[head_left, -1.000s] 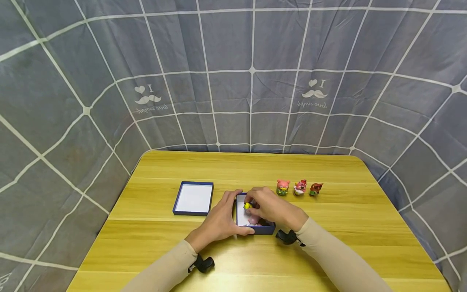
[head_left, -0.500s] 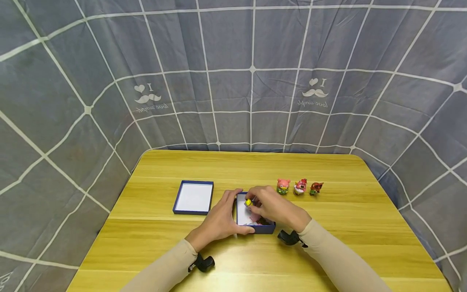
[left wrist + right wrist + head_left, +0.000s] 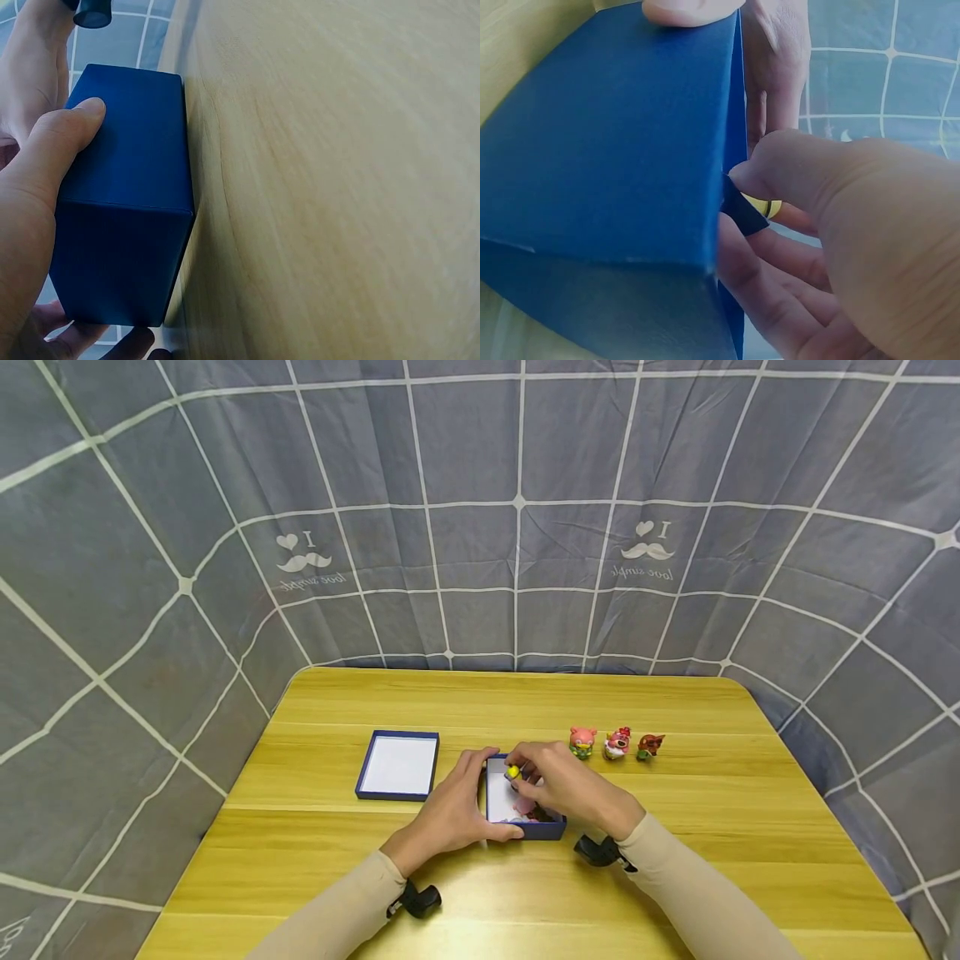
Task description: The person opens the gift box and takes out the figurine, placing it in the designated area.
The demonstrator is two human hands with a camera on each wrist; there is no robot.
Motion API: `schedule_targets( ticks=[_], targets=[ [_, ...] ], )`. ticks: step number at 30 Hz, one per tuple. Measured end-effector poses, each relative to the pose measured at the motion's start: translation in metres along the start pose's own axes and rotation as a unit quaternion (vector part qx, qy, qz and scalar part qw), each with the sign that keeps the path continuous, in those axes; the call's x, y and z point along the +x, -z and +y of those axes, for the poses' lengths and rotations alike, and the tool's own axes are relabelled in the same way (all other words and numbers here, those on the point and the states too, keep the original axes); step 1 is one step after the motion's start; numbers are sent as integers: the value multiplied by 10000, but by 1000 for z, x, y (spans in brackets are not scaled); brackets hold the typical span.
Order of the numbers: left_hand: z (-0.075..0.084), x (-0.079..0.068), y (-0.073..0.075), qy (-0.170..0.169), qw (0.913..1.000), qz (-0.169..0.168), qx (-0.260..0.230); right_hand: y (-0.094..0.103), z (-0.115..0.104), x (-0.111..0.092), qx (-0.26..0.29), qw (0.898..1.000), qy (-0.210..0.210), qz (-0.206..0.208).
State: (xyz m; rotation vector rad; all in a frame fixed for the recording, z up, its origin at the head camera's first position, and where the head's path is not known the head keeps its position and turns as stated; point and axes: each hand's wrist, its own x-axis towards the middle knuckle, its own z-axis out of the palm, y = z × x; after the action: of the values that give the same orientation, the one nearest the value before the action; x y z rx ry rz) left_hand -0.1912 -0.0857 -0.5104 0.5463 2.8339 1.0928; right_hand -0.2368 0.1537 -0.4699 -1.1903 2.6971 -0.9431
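A dark blue box (image 3: pixel 542 832) with a white inside stands on the table, its top uncovered. My left hand (image 3: pixel 452 817) holds it at its left side, the thumb (image 3: pixel 71 127) against the near wall and the fingers reaching round to the far side. Over the box's inside, my right hand (image 3: pixel 564 783) pinches a small figurine with a yellow part (image 3: pixel 513 772) and a dark part; fingers cover most of it. Below that hand, pink and dark reddish toys (image 3: pixel 523 807) lie partly hidden in the box. The right wrist view shows the figurine (image 3: pixel 765 208) at the box's rim.
A blue-edged box lid (image 3: pixel 399 766) lies white side up to the left. Behind and right of the box stand a pink figurine (image 3: pixel 582 743), a pink-and-red one (image 3: pixel 617 744) and a brown-red one (image 3: pixel 649 747). A grey gridded curtain (image 3: pixel 480 552) hangs beyond the table.
My right hand has risen slightly, drawing the yellow-topped figurine a little up and toward the far side of the box. The left hand and box have stayed in place.
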Motion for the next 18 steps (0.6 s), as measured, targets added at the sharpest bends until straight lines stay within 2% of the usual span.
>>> schedule_targets(
  ticks=[9,18],
  targets=[
    [1,0,0,18,10000,13,24,2,-1,-4,-33,9999,-37,151],
    [2,0,0,31,10000,13,-54,5,0,-8,239,9994,53,228]
  ],
)
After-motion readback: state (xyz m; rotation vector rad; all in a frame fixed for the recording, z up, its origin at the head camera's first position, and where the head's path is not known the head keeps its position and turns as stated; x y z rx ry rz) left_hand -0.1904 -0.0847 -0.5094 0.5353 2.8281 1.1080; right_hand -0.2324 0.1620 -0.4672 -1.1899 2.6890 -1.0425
